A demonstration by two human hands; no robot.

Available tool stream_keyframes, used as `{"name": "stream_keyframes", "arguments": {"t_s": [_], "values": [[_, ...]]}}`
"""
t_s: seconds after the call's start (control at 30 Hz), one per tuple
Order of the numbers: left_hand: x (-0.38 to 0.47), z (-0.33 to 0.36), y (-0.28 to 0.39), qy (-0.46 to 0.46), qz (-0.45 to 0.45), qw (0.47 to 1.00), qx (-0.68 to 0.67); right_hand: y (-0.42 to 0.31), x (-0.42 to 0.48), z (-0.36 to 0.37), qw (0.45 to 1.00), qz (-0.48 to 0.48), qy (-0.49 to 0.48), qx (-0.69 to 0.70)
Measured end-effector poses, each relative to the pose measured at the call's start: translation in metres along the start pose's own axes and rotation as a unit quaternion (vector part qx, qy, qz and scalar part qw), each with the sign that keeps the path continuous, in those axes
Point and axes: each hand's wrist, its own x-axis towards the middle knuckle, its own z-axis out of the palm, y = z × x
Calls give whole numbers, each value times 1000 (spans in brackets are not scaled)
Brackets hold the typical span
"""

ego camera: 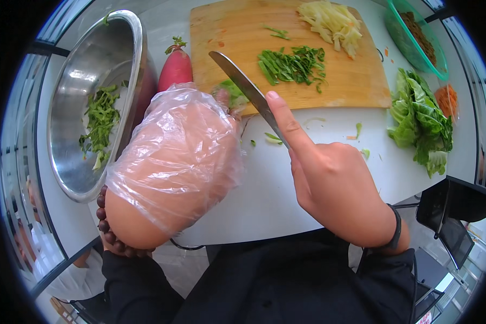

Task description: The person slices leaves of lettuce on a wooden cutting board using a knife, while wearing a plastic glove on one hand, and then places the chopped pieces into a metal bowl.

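A clear plastic glove covers my left hand (178, 154), which is curled at the near left edge of the wooden cutting board (235, 36). Its fingertips press on a green lettuce leaf (233, 91), mostly hidden behind the hand and the blade. My right hand (328, 178) is bare and grips a knife (247, 87), the handle hidden in the fist and the index finger laid along the blade. The blade slants up and left over the board's near edge. Beyond it lies a small heap of shredded greens (293, 65).
A steel bowl (139, 36) with chopped greens (101, 121) stands left, beside a red radish (176, 67). Pale yellow strips (332, 26) lie at the board's far right. Lettuce leaves (421, 117), orange shreds (446, 101) and a green basket (409, 42) with brown food are right.
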Motion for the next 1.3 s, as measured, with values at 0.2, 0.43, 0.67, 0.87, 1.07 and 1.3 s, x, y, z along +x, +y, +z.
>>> {"name": "stream_keyframes", "arguments": {"t_s": [0.2, 0.43, 0.67, 0.87, 1.07, 1.3], "values": [[-1, 1, 0, -3, -1, 1000, -2, 0, 1, 1, 1000, -7, -3, -17], [5, 3, 1, -3, 0, 1000, -5, -13, 12, 10, 997, -8, -15, -74], [11, 5, 7, 1, 8, 1000, 0, 8, 26, 6, 994, 21, 79, -69], [8, 3, 7, 1, 6, 1000, -1, 7, 7, -7, 994, 44, 60, 83], [10, 2, 9, -3, 6, 1000, 3, 8, 1, -5, 991, 47, 62, 111], [13, 2, 9, -6, 7, 1000, 4, 2, -1, -3, 996, 19, 31, 84]]}}
